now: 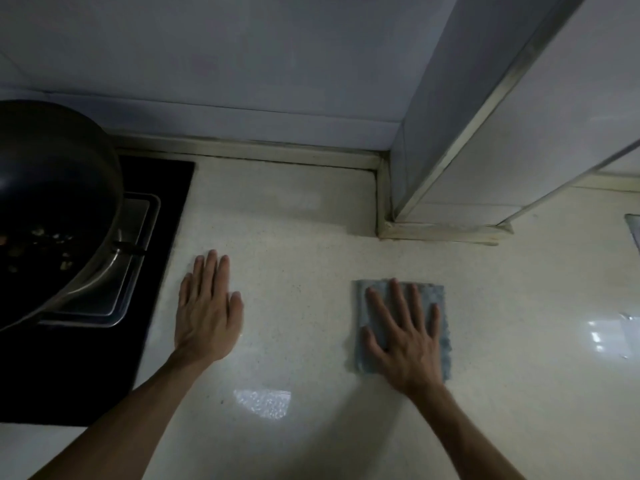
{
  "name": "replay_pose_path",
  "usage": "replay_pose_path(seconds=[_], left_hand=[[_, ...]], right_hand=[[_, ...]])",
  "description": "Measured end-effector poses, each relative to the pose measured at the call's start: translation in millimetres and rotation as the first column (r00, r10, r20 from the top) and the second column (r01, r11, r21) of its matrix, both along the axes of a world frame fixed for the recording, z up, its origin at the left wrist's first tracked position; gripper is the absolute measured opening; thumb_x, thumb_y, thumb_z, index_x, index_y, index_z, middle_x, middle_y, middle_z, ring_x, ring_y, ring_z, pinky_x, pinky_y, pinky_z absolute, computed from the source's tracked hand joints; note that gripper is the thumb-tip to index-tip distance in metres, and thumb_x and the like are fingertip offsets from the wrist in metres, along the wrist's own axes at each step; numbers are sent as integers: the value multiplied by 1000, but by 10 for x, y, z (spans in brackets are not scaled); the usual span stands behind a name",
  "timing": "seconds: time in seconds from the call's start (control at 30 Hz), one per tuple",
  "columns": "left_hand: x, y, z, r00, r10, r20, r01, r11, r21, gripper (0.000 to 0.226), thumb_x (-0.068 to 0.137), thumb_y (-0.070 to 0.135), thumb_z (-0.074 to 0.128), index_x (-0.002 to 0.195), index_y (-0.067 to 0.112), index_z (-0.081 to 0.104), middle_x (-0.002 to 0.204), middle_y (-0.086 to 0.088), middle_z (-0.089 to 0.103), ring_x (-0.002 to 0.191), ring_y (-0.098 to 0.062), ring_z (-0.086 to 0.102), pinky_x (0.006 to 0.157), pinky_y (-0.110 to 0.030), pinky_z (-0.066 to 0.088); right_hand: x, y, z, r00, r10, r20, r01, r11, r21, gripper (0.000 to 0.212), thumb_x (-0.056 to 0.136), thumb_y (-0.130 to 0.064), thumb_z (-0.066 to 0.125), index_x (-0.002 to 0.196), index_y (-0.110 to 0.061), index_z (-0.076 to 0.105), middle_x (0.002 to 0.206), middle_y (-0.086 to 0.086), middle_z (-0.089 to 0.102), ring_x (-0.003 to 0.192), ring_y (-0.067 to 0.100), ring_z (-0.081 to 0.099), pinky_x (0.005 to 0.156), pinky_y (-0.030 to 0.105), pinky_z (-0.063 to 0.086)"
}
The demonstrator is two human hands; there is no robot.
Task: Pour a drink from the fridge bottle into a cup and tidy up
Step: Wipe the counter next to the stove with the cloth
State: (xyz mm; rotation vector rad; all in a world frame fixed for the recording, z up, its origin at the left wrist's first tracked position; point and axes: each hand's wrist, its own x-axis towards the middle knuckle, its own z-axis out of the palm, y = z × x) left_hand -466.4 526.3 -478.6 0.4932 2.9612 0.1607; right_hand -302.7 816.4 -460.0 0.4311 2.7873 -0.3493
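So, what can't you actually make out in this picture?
Head view, the only one:
- The counter under the cloth: hidden by the cloth and by the right hand pressing flat on it.
- The wok: cut off by the left edge, and the bits inside are too dark to name.
- The grey thing at the right edge: cut off, so I cannot tell what it is.

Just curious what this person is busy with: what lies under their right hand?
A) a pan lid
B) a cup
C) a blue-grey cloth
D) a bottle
C: the right hand lies flat, fingers spread, on the blue-grey cloth on the counter; the left hand rests on bare counter.
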Motion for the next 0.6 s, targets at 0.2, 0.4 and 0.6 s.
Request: replay_pose_path(seconds=[0.2, 0.4, 0.6], left_hand=[[8, 5, 5, 1000, 11, -1, -11, 1000, 22, 68, 93, 38, 19, 155, 10, 15, 163, -10, 7, 151, -25, 3, 122, -45, 12], [-5, -12, 13, 1000, -11, -26, 11, 1000, -9, 67, 94, 38, 21, 155, 10, 18, 163, -11, 10, 151, -26, 6, 122, -43, 14], [-24, -54, -43, 999, -43, -13, 41, 995, -89, 68, 95, 39, 11, 155, 8, 11, 163, -14, 5, 151, -29, 4, 121, -47, 17]], right_hand=[[-754, -201, -83, 998, -57, -26, 58, 998, 26, 80, 82, -76, 1, 147, -39, -28, 154, 0, -42, 142, 28, -36, 112, 64, -18], [-1241, -1065, -119, 982, 179, -55, -176, 983, 53, 75, 90, -68, 7, 150, -35, -23, 158, 5, -33, 144, 32, -30, 111, 69, -10], [-827, -1639, -117, 963, 244, -118, -250, 968, -37, 71, 94, -68, 17, 155, -33, 13, 165, 7, 4, 151, 32, 0, 113, 66, -4]])
